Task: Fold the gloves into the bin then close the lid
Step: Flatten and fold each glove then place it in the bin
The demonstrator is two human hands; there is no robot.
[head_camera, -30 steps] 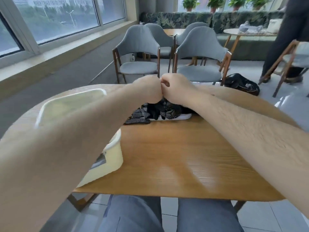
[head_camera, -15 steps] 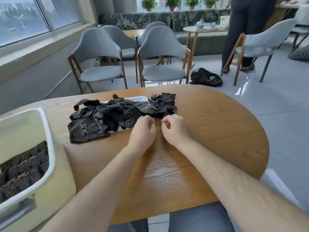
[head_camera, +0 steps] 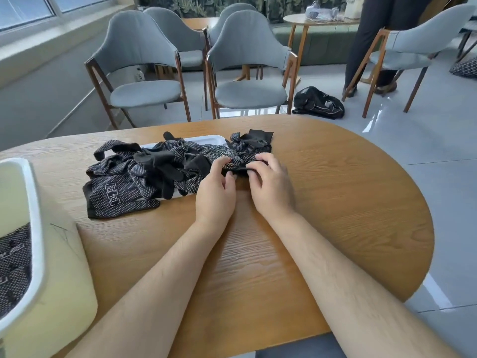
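Past the far edge of the bench (head_camera: 335,202) stand two grey chairs (head_camera: 247,60) with wooden legs, and more chairs behind them. A black bag (head_camera: 318,103) lies on the floor at the far right, near the legs of a standing person (head_camera: 374,34). On the bench, nothing lies between the hands and the bin (head_camera: 59,267), which stands at the near left edge, pale yellow with a white rim and no cover on it. Some folded gloves (head_camera: 13,267) already lie inside it.

The other gloves (head_camera: 144,177) make a loose pile on the far middle of the bench, lying partly on a white flat tray (head_camera: 204,139). They are black with small white dots, and one at the near left shows a white printed sign. Several are crumpled and cross each other.

The left hand (head_camera: 215,192) and right hand (head_camera: 271,187) lie close together at the right end of the pile. The fingers (head_camera: 260,157) of both are curled and pinch the near edge of one glove (head_camera: 237,169), which touches the pile and the bench
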